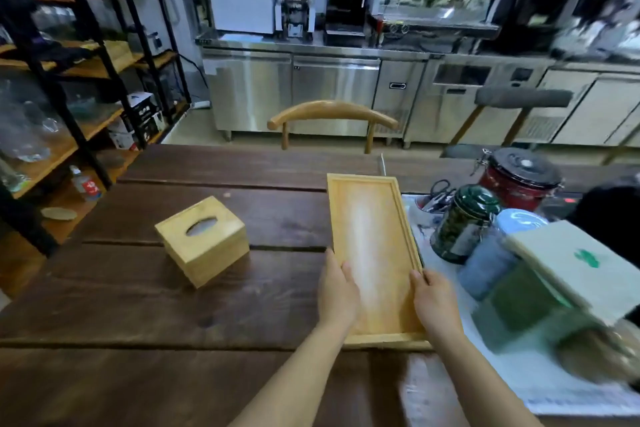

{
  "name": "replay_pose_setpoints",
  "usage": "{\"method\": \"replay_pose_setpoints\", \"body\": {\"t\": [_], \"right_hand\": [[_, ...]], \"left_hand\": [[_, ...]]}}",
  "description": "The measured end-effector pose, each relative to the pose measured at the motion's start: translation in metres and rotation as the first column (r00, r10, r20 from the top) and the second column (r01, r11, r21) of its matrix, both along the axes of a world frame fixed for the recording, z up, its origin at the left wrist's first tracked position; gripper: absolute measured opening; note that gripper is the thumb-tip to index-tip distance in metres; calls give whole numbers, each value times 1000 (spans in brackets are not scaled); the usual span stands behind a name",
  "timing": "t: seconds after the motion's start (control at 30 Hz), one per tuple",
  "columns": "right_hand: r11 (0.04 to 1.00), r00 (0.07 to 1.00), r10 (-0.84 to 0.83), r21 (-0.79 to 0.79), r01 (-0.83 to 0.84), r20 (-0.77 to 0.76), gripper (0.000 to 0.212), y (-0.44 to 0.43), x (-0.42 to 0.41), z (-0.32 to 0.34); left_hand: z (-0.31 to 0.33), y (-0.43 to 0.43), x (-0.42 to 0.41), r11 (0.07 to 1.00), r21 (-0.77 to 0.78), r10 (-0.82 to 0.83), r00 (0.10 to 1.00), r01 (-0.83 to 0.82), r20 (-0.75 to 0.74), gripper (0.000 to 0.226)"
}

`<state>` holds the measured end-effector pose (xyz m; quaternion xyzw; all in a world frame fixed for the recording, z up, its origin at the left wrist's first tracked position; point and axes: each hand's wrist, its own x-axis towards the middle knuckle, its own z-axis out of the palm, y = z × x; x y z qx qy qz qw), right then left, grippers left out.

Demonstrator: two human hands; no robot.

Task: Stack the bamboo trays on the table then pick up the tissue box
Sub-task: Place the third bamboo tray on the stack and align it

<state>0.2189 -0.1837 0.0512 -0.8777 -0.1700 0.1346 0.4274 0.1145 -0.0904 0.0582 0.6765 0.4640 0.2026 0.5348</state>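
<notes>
Both hands are clamped on the tray (372,253), left hand (337,291) on one long rim and right hand (433,300) on the other, probably to keep it square on the table (207,315). Only one tray visible (maybe already stacked, can't tell). The tissue box (202,239) sits untouched, well off to the left.

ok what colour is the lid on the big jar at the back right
Black, on a dark red jar with a wire clasp; the head view shows it.
</notes>
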Motion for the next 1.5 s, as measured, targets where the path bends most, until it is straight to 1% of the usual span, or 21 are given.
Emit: {"method": "replay_pose_setpoints", "body": {"t": [0.07, 0.13, 0.23, 0.4, 0.6, 0.77, 0.83, 0.87, 0.97, 1.03, 1.07, 1.13, 1.3, 1.37, 1.5], "right_hand": [[996, 997, -81, -38, 81, -17, 33, -8, 12, -13], [989, 992, -122, -85, 120, -25, 34, -12, 23, -24], [985, 990, -143, -101, 141, -8, 43, -14, 37, -38], [975, 986, -163, -152, 159, -16, 43, -9, 47, -52], [977, 990, -138, -168, 133, -20, 40, -6, 48, -58], [981, 994, -108, -165, 107, -1, 39, -7, 48, -58], [986, 996, -86, -146, 84, -8, 40, -9, 50, -56], [990, 998, -60, -128, 58, -17, 37, -10, 51, -54], [997, 997, 38, -69, -43, -71, 18, -8, 58, -46], [995, 985, 98, -9, -101, -142, 15, -5, 65, -44], [992, 971, 123, 25, -120, -204, 14, -2, 68, -43], [988, 933, 150, 73, -133, -328, 18, 4, 76, -41], [978, 856, 197, 152, -140, -479, 40, 21, 98, -41], [975, 837, 204, 180, -129, -508, 44, 30, 105, -42], [969, 834, 217, 215, -122, -507, 51, 43, 118, -48]], "left_hand": [[-10, -7, 18, 1000, -3, -26, 999, 26, -25, 48], [-20, -10, 30, 999, -16, -47, 997, 47, -55, 44], [-34, -12, 41, 997, -38, -65, 993, 61, -102, 42], [-47, -9, 51, 998, -25, -65, 988, 62, -143, 47], [-59, -3, 50, 999, 5, -42, 993, 43, -109, 45], [-61, 2, 47, 999, -20, -31, 996, 29, -84, 42], [-60, 2, 46, 999, -31, -33, 998, 31, -53, 39], [-60, 3, 45, 999, -39, -38, 999, 37, -35, 37], [-62, 10, 45, 993, -94, -72, 997, 74, 17, 38], [-64, 15, 45, 980, -175, -82, 995, 92, 63, 38], [-65, 17, 46, 969, -228, -82, 993, 100, 86, 38], [-66, 24, 49, 943, -308, -88, 988, 123, 125, 39], [-69, 46, 61, 907, -374, -125, 972, 194, 201, 50], [-71, 55, 68, 897, -393, -120, 967, 204, 227, 55], [-76, 65, 79, 889, -407, -96, 956, 207, 277, 56]]}}
